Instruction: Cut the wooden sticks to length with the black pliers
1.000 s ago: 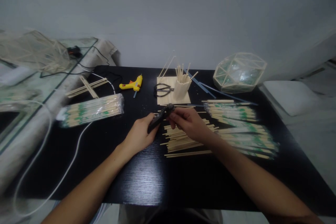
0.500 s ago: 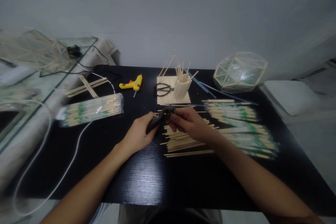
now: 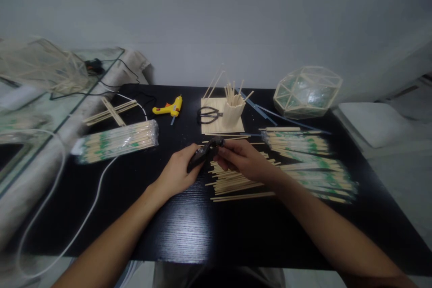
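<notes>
Black table (image 3: 270, 229) below, my left grip (image 3: 178, 168) wraps a dark tool (image 3: 199, 156); my right grip (image 3: 243, 158) is beside its head, fingertips obscured, closure unclear.

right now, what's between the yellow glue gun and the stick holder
In the head view, black table, then black scissors mostly on a pale board.

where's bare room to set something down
Bare black tabletop shows between the left forearm and right forearm, nearer than the loose pale wooden sticks, and between the left forearm and looped white cable. Crowded: around the right hand, with sticks and green-printed plastic packs.
</notes>
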The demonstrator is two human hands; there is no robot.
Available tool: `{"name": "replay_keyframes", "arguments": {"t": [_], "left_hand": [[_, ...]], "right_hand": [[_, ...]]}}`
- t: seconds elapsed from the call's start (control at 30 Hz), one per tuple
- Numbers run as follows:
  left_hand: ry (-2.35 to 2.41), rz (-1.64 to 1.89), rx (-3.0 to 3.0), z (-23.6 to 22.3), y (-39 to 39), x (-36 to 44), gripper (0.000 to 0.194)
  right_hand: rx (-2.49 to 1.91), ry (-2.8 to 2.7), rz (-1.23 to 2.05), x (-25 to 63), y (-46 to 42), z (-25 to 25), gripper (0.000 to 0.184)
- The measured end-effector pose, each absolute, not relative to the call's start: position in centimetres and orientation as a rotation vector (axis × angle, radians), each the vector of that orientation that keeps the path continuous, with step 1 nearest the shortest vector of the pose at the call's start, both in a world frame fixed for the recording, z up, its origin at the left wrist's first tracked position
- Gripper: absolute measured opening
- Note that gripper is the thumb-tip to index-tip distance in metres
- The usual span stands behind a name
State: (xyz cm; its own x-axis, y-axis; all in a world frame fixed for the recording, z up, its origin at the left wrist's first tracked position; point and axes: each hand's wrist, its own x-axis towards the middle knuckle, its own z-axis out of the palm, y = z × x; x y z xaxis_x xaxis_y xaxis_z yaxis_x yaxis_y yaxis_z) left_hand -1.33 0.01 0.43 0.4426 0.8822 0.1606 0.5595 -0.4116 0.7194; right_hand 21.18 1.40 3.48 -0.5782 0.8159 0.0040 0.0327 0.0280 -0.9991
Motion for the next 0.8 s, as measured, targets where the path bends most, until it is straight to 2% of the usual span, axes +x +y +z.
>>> {"name": "replay_keyframes", "arguments": {"t": [0.27,0.8], "left_hand": [[1.209,0.679,2.082,0.54,-0.24,-1.32,0.005],[1.264,0.620,2.063,0.59,-0.19,-1.28,0.010]], "right_hand": [[-0.877,-1.515,1.825,21.26,1.28,3.62,0.040],[-0.929,-1.534,1.811,21.43,1.92,3.17,0.042]]}}
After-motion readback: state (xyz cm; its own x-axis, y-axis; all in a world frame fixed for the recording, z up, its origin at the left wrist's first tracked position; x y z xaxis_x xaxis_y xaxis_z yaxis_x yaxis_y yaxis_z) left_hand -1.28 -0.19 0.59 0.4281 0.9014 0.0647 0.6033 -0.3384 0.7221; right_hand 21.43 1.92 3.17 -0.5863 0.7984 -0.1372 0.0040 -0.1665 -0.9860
